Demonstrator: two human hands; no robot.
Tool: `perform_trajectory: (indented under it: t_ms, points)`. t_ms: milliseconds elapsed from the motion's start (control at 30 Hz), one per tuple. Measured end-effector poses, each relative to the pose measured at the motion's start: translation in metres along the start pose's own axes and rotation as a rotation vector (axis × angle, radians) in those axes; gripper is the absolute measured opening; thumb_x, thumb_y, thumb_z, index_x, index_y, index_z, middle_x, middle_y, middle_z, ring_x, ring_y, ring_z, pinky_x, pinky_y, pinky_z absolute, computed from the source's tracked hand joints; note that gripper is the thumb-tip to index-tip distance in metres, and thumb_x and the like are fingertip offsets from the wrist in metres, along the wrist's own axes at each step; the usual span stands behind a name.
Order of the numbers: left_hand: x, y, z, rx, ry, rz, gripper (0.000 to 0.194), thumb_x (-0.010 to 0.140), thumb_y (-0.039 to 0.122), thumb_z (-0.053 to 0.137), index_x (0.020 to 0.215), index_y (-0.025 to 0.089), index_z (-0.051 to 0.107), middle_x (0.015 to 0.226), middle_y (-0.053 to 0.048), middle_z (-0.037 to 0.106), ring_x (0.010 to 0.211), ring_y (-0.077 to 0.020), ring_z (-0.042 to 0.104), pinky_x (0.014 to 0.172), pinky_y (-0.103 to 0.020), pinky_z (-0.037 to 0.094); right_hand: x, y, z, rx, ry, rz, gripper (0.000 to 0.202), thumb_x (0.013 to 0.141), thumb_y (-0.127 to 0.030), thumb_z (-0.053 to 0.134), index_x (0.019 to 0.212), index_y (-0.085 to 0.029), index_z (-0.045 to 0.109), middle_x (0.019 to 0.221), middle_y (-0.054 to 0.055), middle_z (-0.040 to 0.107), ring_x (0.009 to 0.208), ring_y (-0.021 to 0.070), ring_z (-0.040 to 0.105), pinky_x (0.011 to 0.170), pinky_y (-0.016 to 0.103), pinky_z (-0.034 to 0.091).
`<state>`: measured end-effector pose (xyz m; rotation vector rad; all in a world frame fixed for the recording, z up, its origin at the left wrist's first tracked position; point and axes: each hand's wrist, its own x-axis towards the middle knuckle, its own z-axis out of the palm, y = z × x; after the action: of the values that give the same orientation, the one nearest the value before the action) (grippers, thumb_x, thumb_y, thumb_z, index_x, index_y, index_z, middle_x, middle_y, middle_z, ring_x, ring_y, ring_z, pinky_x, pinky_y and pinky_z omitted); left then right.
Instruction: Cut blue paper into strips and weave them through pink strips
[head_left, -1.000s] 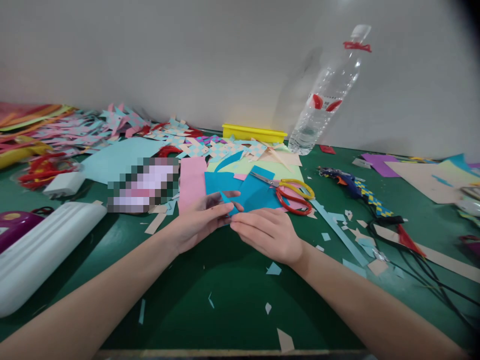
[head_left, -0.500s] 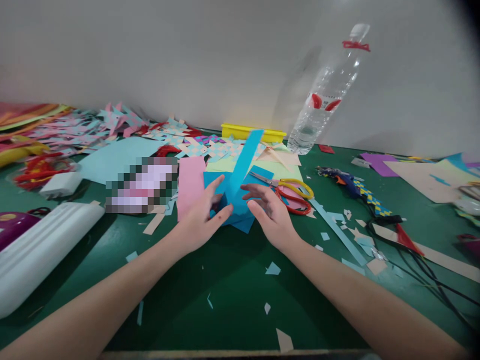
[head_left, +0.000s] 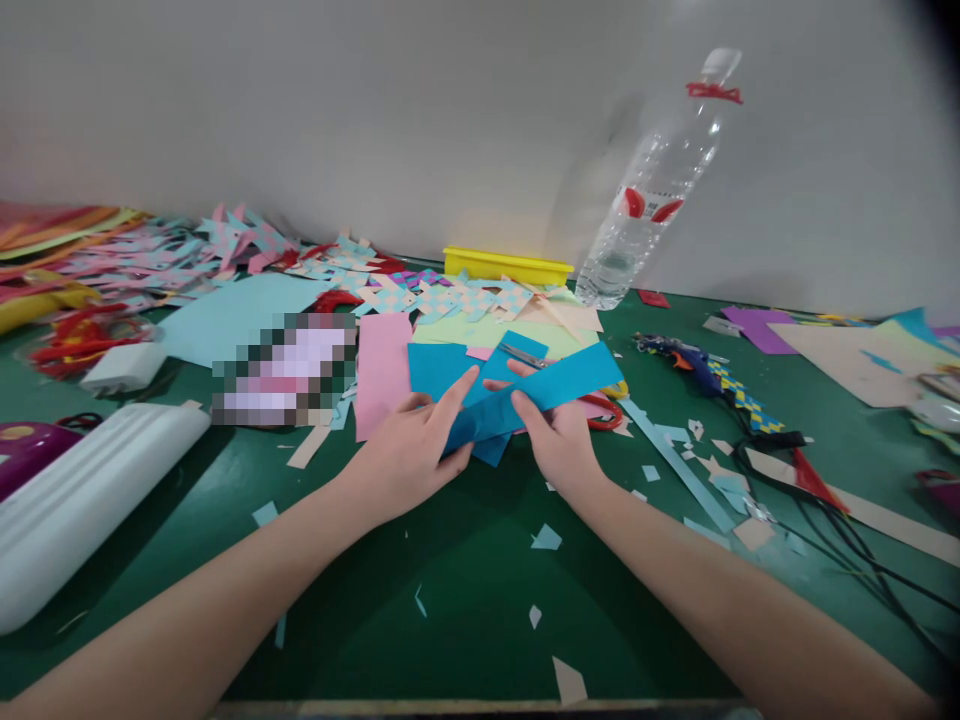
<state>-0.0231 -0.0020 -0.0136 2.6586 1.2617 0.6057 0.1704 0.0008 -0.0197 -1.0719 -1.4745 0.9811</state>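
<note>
A blue paper strip point(head_left: 566, 378) slants up to the right between my two hands. My left hand point(head_left: 420, 445) grips its lower left end, which is partly hidden by the fingers. My right hand point(head_left: 562, 440) pinches the strip near its middle, thumb on the near face and fingers behind. Under and behind the strip lie more pieces of blue paper point(head_left: 435, 370). Scissors point(head_left: 611, 413) with red and yellow handles rest just beyond my right hand, largely covered by the strip. Pink paper point(head_left: 382, 375) lies beside my left hand.
A clear plastic bottle point(head_left: 637, 200) leans against the wall. At the left are a blurred-out phone point(head_left: 289, 370), a white adapter point(head_left: 124, 368) and a long white object point(head_left: 97, 500). Paper scraps point(head_left: 547, 537) dot the green table point(head_left: 465, 620). Black cords point(head_left: 840, 535) run at the right.
The blue strip has swung from steeply upright down to the right. My right hand, open before, has closed on it, and my left fingers have drawn together around its end.
</note>
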Motion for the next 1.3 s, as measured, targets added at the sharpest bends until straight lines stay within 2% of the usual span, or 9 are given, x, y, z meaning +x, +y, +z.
perform_trajectory:
  t_ms: [100,233,333,533,633,833,933,1067,1300]
  points:
    - [0.002,-0.001,-0.002,0.013,-0.028,-0.018,0.062,0.093,0.030,0.041,0.147,0.013,0.017,0.088,-0.009,0.067,0.083,-0.0245,0.063,0.092,-0.042,0.039,0.001,0.006,-0.001,0.099,-0.005,-0.003,0.042,0.089,-0.041,0.052,0.126,-0.021,0.054,0.111,0.009,0.068,0.099,0.0256,0.065,0.069,0.037,0.059]
    - [0.004,-0.003,-0.002,-0.034,-0.044,-0.065,0.048,0.093,0.033,0.042,0.138,0.018,0.040,0.107,-0.012,0.066,0.100,-0.0292,0.059,0.094,-0.043,0.037,0.002,0.006,-0.002,0.148,0.017,0.016,0.040,0.089,-0.042,0.051,0.124,-0.023,0.055,0.110,0.008,0.069,0.090,0.0246,0.066,0.062,0.036,0.058]
    - [0.003,-0.005,-0.001,-0.113,-0.043,-0.105,0.042,0.093,0.034,0.043,0.132,0.020,0.048,0.116,-0.012,0.063,0.106,-0.0309,0.056,0.094,-0.045,0.037,0.003,0.003,-0.002,0.175,0.024,0.059,0.041,0.088,-0.045,0.050,0.123,-0.023,0.056,0.105,0.007,0.070,0.077,0.0222,0.067,0.059,0.036,0.057]
    - [0.004,-0.007,-0.003,-0.474,-0.065,-0.289,0.046,0.091,0.043,0.046,0.132,0.022,0.049,0.114,-0.010,0.064,0.098,-0.0297,0.060,0.084,-0.041,0.046,0.006,-0.003,0.000,0.319,-0.045,0.066,0.047,0.079,-0.047,0.063,0.118,-0.024,0.054,0.113,0.007,0.065,0.078,0.0186,0.065,0.055,0.030,0.056]
    - [0.005,-0.004,-0.006,-0.668,-0.080,-0.315,0.047,0.091,0.041,0.047,0.134,0.021,0.046,0.113,-0.010,0.064,0.091,-0.0251,0.064,0.082,-0.038,0.048,0.006,-0.004,0.002,0.310,-0.045,0.075,0.046,0.070,-0.039,0.074,0.109,-0.021,0.058,0.103,0.007,0.066,0.075,0.0165,0.063,0.055,0.029,0.056]
    - [0.004,-0.002,-0.006,-0.714,-0.071,-0.297,0.055,0.089,0.039,0.053,0.140,0.027,0.038,0.122,-0.008,0.061,0.110,-0.0288,0.058,0.087,-0.038,0.048,0.004,0.001,0.002,0.279,-0.101,0.071,0.032,0.073,-0.033,0.073,0.100,-0.021,0.062,0.087,0.003,0.069,0.075,0.0159,0.066,0.066,0.032,0.057]
    - [0.004,-0.005,-0.003,-0.658,-0.062,-0.291,0.054,0.087,0.042,0.055,0.138,0.027,0.041,0.122,-0.009,0.061,0.112,-0.0292,0.058,0.090,-0.041,0.046,0.005,0.002,0.001,0.219,-0.027,0.052,0.030,0.073,-0.034,0.073,0.098,-0.020,0.064,0.087,0.004,0.069,0.076,0.0164,0.065,0.064,0.030,0.056]
    - [0.006,-0.011,-0.001,-0.674,-0.035,-0.353,0.046,0.081,0.048,0.061,0.119,0.022,0.059,0.111,-0.009,0.067,0.104,-0.0306,0.060,0.087,-0.042,0.046,0.005,0.001,0.000,0.154,0.105,0.021,0.034,0.072,-0.037,0.073,0.100,-0.022,0.062,0.095,0.006,0.068,0.083,0.0186,0.064,0.060,0.029,0.054]
    - [0.008,-0.007,-0.011,-0.656,-0.030,-0.410,0.039,0.079,0.052,0.061,0.101,0.020,0.068,0.089,-0.006,0.071,0.082,-0.0262,0.063,0.077,-0.037,0.048,0.006,0.000,-0.001,0.209,0.179,0.047,0.030,0.074,-0.040,0.070,0.096,-0.022,0.059,0.086,0.003,0.065,0.067,0.0134,0.058,0.054,0.026,0.053]
